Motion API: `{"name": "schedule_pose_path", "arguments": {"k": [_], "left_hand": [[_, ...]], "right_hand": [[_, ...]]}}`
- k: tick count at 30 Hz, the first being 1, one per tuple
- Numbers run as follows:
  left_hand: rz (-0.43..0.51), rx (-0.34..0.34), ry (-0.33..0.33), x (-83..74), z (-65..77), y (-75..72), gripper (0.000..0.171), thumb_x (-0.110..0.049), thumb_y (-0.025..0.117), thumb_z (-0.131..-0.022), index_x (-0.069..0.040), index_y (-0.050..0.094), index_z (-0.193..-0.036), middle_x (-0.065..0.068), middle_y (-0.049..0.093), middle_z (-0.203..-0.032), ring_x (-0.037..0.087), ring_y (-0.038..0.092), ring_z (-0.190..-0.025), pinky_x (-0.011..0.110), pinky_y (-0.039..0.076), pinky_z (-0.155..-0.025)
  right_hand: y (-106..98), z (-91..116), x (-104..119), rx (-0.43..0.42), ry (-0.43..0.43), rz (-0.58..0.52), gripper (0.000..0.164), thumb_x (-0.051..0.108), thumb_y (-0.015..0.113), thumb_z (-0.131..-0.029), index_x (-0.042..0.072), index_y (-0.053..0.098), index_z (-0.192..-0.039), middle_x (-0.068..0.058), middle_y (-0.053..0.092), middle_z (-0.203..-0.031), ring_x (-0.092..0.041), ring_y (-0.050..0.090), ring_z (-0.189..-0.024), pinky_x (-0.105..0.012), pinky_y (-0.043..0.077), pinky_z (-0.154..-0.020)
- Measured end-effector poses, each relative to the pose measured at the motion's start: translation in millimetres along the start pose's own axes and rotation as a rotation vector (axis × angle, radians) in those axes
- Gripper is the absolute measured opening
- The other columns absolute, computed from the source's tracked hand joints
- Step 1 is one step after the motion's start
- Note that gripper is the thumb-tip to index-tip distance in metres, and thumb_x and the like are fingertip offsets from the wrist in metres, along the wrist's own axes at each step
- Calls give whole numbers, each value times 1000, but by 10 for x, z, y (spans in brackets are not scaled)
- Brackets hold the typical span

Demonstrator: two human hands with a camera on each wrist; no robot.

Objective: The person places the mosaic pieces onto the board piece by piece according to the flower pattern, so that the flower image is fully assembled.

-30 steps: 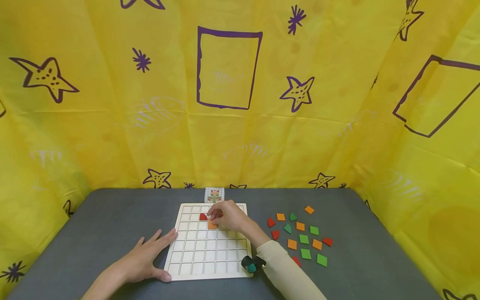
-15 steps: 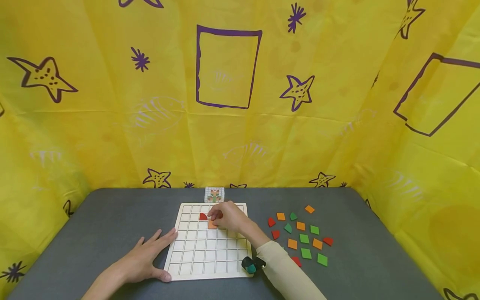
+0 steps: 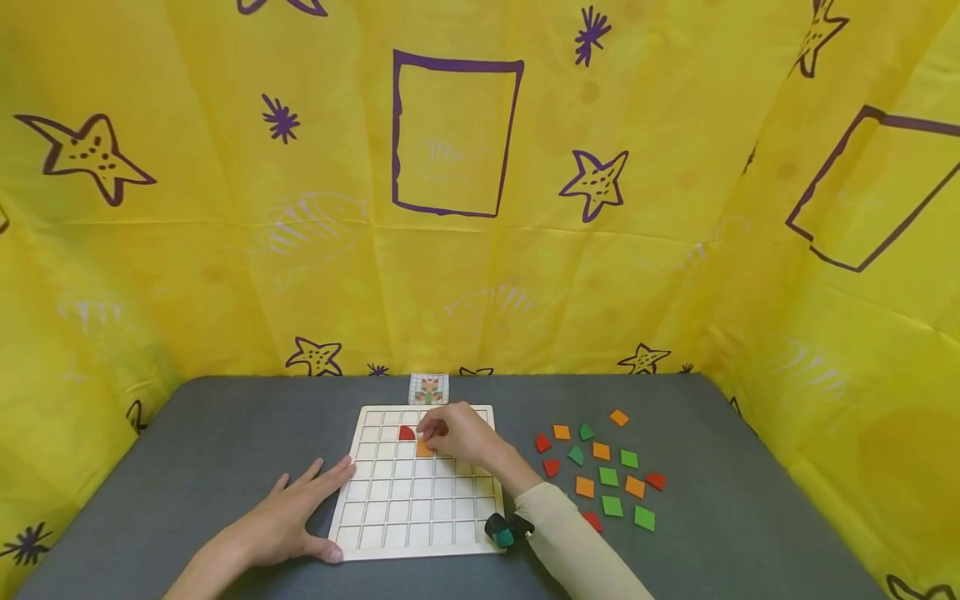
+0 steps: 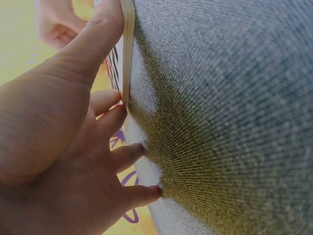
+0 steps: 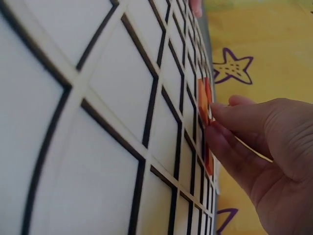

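A white gridded board [image 3: 416, 512] lies on the table. My left hand [image 3: 288, 517] is spread along its left side, thumb at the near corner; the left wrist view shows the thumb [image 4: 100, 29] along the wooden edge and other fingertips on the cloth. Over the board's upper part, my right hand [image 3: 461, 433] has curled fingers. Beside its fingertips are an orange square tile [image 3: 424, 449] and a red quarter-round tile [image 3: 406, 433]. In the right wrist view, thumb and index finger pinch at another red tile [image 5: 210, 164], mostly hidden from the head view by the hand.
A small pattern card [image 3: 429, 389] lies behind the board. To the right are scattered tiles: orange squares [image 3: 585, 487], green squares [image 3: 612, 506], dark green pieces [image 3: 575, 456] and red pieces [image 3: 656, 482]. A yellow patterned cloth [image 3: 457, 275] hangs around the grey table [image 3: 247, 433].
My right hand's fingers shift very slightly over the same spot beside the orange tile. The left hand stays in place at the board's edge.
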State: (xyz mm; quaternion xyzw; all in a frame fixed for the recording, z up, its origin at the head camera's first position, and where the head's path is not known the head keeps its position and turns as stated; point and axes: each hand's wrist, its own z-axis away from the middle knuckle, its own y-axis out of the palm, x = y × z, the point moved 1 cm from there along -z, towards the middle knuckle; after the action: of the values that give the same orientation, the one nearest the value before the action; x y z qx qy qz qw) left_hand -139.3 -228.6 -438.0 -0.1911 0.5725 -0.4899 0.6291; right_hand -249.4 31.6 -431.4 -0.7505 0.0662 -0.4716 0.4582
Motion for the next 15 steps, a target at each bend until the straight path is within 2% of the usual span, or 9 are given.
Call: {"name": "schedule_pose_path", "arguments": {"k": [5,15], "left_hand": [[12,-4,32,-1,8,-5,113,-48,88,-58,-14,36,-152,12,28,-159,51,12,-144,75,1,-105],[0,-7,42,2,6,-9,113,-48,87,-58,-14,36,-152,11,28,-159,52,13,-143,77,2,-104]], "right_hand": [[-94,53,10,-21,-25,-31,12,0,73,-85,4,74,-97,-2,71,-85,-7,63,-78,-18,51,-73],[-357,241,-130,-67,-36,10,14,4,70,-89,3,73,-103,-1,70,-87,-8,63,-80,-22,53,-74]]}}
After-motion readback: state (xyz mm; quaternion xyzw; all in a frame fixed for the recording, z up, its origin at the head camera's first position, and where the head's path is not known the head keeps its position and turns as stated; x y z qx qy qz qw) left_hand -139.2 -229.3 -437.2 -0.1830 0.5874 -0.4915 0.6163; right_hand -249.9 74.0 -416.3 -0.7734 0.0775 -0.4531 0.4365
